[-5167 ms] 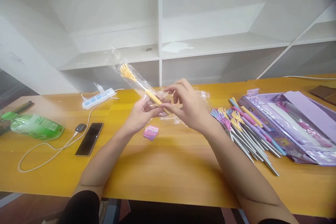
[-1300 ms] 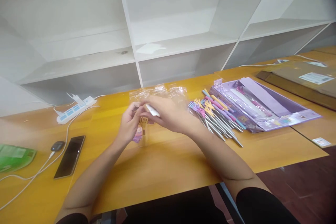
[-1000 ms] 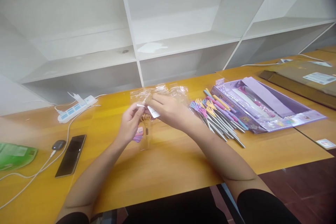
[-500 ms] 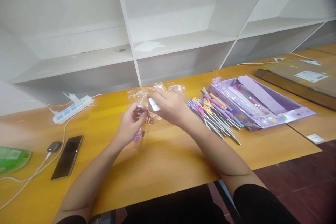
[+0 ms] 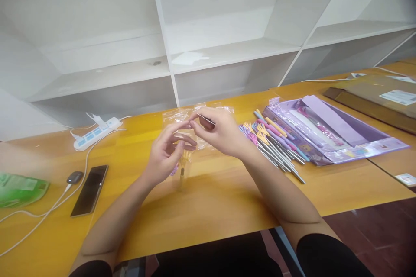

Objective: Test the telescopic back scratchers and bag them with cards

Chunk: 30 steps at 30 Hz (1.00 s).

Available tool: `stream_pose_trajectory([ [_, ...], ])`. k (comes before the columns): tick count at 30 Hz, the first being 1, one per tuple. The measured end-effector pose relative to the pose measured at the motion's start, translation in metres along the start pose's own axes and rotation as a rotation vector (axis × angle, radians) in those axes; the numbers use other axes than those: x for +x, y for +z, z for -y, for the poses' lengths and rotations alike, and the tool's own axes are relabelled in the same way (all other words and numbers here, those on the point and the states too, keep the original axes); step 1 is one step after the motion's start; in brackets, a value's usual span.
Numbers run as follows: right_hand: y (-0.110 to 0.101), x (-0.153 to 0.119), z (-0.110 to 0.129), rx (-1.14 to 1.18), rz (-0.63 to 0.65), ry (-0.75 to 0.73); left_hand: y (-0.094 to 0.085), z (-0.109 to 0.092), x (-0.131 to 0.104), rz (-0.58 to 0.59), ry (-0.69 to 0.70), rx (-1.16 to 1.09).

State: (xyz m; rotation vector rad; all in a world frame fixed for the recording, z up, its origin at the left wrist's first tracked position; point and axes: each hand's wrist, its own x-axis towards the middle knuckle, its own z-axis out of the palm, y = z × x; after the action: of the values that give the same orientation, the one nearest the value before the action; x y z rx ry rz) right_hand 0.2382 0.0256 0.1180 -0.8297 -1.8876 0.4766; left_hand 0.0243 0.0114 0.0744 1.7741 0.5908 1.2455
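Observation:
My left hand (image 5: 165, 151) is open, its fingers curved and apart, the index finger meeting the fingertips of my right hand. My right hand (image 5: 221, 129) is closed on a thin white flat piece (image 5: 207, 119), seen nearly edge-on. Just below my left hand is a yellow hand-shaped stick (image 5: 183, 164) with a dark, blurred shaft; whether it touches the table cannot be made out. A purple piece (image 5: 174, 169) is partly hidden behind my left hand. Clear plastic wrapping (image 5: 175, 114) lies behind both hands. Right of them lies a pile of metal-shafted sticks (image 5: 276, 151) with coloured hand-shaped ends.
A purple box (image 5: 352, 134) with packaging stands right of the pile, and a cardboard box (image 5: 373, 97) lies beyond it. To the left are a power strip (image 5: 96, 133), a phone (image 5: 89, 190), a black case (image 5: 74, 177), cables and a green bag (image 5: 22, 190). White shelves (image 5: 227, 54) border the table's back.
My left fingers have spread apart, and the yellow stick now shows below them. The white piece has turned from face-on to nearly edge-on in my right hand. The view has shifted slightly left.

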Motion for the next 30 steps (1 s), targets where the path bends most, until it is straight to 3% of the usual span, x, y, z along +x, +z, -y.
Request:
stream_pose_trajectory([
  [6, -0.008, -0.007, -0.004, 0.094, 0.101, -0.054, -0.009, -0.003, 0.003, 0.014, -0.040, -0.136],
  [10, -0.007, -0.006, -0.001, 0.113, 0.023, -0.064, -0.015, -0.006, 0.006, -0.001, -0.077, -0.261],
  [16, 0.001, -0.002, -0.003, 0.347, -0.118, -0.039, -0.015, -0.009, 0.008, -0.014, -0.117, -0.354],
  [19, 0.001, -0.001, -0.003, 0.656, -0.078, 0.087, -0.015, -0.009, 0.008, -0.016, -0.128, -0.351],
  [22, 0.000, 0.002, 0.000, 1.125, 0.056, 0.263, -0.014, -0.009, 0.007, -0.013, -0.135, -0.350],
  [24, 0.001, 0.004, 0.002, 1.312, 0.136, 0.325, -0.015, -0.009, 0.007, -0.019, -0.140, -0.345],
  [27, 0.004, 0.006, 0.003, 1.398, 0.111, 0.320, -0.015, -0.008, 0.007, -0.027, -0.143, -0.334],
  [30, 0.007, 0.007, -0.002, 1.316, 0.063, 0.267, -0.015, -0.008, 0.008, -0.020, -0.125, -0.331],
])
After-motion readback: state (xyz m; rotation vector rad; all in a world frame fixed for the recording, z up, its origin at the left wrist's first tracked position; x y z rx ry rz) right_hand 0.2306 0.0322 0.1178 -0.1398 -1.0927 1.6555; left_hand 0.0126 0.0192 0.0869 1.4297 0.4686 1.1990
